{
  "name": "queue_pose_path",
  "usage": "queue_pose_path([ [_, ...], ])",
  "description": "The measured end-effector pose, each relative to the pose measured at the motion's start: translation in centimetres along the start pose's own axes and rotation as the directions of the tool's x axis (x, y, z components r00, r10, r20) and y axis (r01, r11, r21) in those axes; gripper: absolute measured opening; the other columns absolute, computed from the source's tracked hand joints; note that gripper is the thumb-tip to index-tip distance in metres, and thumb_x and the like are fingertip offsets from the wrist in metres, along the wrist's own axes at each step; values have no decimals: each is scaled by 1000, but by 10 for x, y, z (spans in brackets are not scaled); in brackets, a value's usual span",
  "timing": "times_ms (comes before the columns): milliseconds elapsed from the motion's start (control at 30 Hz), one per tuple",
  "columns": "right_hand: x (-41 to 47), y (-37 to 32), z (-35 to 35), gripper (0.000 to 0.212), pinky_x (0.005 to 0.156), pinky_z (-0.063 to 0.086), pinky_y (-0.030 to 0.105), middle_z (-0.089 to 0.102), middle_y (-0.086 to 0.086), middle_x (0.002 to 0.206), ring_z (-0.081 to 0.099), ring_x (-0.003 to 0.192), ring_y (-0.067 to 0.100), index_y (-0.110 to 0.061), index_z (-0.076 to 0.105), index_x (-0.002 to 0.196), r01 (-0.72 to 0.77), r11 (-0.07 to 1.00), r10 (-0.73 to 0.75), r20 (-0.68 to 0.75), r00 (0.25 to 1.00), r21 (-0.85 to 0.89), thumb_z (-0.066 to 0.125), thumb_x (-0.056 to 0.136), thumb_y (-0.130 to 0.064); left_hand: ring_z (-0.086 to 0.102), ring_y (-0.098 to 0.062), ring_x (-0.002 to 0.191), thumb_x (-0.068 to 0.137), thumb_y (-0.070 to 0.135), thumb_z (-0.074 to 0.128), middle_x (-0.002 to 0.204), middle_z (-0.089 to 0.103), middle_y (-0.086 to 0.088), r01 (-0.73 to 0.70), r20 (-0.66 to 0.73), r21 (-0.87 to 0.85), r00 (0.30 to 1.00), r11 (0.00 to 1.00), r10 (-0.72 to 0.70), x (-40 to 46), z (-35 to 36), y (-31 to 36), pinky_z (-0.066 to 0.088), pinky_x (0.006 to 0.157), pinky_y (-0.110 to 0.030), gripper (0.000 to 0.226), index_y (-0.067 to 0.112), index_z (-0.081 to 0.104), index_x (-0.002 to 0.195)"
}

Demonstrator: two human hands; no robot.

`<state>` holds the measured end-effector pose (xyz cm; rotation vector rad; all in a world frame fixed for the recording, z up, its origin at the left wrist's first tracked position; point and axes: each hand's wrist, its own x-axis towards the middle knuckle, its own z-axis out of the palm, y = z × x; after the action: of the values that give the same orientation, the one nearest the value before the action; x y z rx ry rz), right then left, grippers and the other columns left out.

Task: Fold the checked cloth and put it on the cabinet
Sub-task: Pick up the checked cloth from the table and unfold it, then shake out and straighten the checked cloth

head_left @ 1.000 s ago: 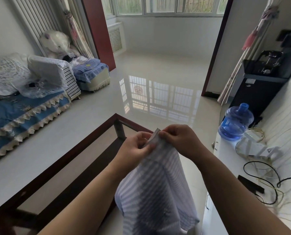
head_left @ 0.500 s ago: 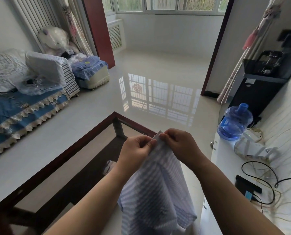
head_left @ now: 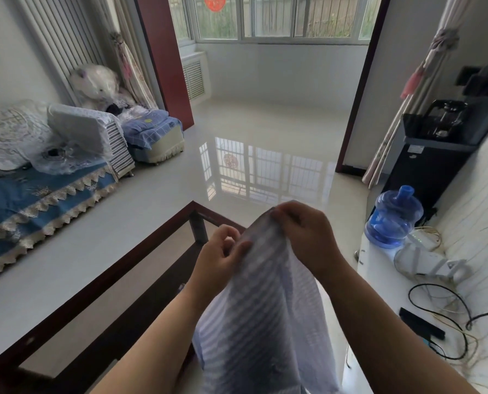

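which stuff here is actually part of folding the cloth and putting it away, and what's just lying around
Part of the job:
checked cloth, held up by left hand and right hand
white cabinet

Just lying about:
blue water bottle
black cables
glass coffee table
sofa

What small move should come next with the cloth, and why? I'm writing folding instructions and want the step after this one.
Probably slide the left hand down the edge and spread the hands apart to open the checked cloth flat. Both hands pinch its top close together, the right hand slightly higher, so it hangs bunched and unfolded beside the white cabinet.
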<state>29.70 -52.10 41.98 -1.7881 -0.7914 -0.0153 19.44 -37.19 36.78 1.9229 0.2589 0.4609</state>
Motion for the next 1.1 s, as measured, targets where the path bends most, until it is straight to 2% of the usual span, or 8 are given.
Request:
queue_pose_path([
  [133,45,-26,-41,14,60,41,6,63,-18,72,57,64,-10,-22,70,84,36,998,-43,-147,988,-54,58,92,-20,57,-7,51,64,82,55,63,61,11,41,7,62,999,997,-42,-3,-11,-13,46,53,-16,67,21,49,92],
  [267,82,-31,-69,20,68,43,24,64,-7,73,58,70,10,-14,73,89,34,987,-77,-278,957,-156,59,92,-29,66,-4,65,75,50,69,69,66,8,-21,-18,173,1000,985,24,12,-26,11,48,59,-16,34,25,51,92],
  [433,106,-39,-85,31,71,43,24,62,-6,80,59,78,13,-12,72,100,6,979,-96,-438,894,-202,53,94,-35,53,-5,44,85,39,66,50,58,6,-285,-89,420,932,862,351,22,-42,79,40,47,-11,19,31,50,90],
  [533,116,-51,-93,32,71,46,25,63,-6,81,61,78,13,-12,72,100,9,984,-99,-498,862,-179,52,94,-37,57,-7,52,82,46,64,74,62,13,-373,-31,588,876,718,481,25,-43,90,36,52,-17,42,28,41,112],
  [633,115,-53,-94,31,71,48,25,64,-6,79,61,77,12,-14,72,97,5,980,-105,-489,866,-200,53,93,-38,67,-26,69,81,46,69,83,59,9,-225,-23,659,947,717,319,22,-42,68,44,58,-28,46,27,34,105],
  [733,110,-49,-93,29,59,40,15,59,-11,70,54,66,5,-14,72,91,-14,977,-93,-490,867,-212,55,93,-37,64,-15,73,78,49,70,85,58,12,-75,-41,504,993,861,111,24,-50,56,54,65,-33,46,27,38,102],
  [967,105,-55,-82,30,61,39,18,60,-12,77,56,72,8,-15,72,97,-8,971,-116,-504,856,-237,53,94,-38,56,3,72,71,44,77,83,59,12,-143,52,332,990,933,133,24,-53,32,42,64,-14,24,30,61,81],
  [1100,104,-56,-80,31,68,41,22,60,-11,79,57,75,8,-13,72,99,-15,968,-122,-526,842,-250,52,94,-37,60,-8,80,69,54,75,85,59,11,68,236,357,958,932,-161,21,-54,11,45,69,-20,26,31,66,79],
])
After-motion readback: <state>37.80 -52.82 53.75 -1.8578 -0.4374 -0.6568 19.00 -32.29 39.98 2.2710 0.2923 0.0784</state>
